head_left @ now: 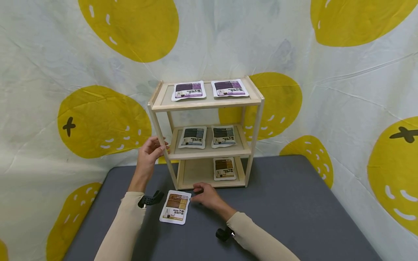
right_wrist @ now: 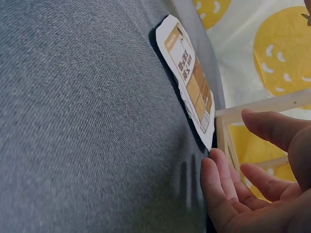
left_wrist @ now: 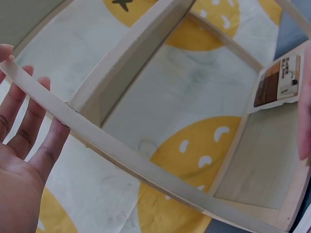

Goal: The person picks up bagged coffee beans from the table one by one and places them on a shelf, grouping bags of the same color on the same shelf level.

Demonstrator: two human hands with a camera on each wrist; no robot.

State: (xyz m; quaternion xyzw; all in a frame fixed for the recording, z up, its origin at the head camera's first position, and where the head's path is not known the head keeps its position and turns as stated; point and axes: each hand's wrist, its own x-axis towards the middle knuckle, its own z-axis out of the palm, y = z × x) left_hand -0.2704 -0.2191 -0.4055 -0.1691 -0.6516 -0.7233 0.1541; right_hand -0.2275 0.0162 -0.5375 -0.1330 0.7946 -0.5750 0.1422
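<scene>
A three-tier wooden shelf rack (head_left: 205,156) stands on the table, and my left hand (head_left: 150,154) grips its front left post. In the left wrist view, the fingers (left_wrist: 24,126) lie behind that post. Just in front of the rack, a white flat pouch with a brown label (head_left: 175,207) lies on the table. My right hand (head_left: 209,197) hovers beside this pouch's right edge, fingers loosely bent and holding nothing. Another brown-labelled pouch (head_left: 224,169) lies on the bottom tier, at the right.
Two purple-labelled pouches, one left (head_left: 188,90) and one right (head_left: 230,88), lie on the top tier. The middle tier bears two dark-labelled pouches, left (head_left: 192,137) and right (head_left: 223,136). Behind the grey table (head_left: 294,203) hangs a fruit-print cloth (head_left: 209,40).
</scene>
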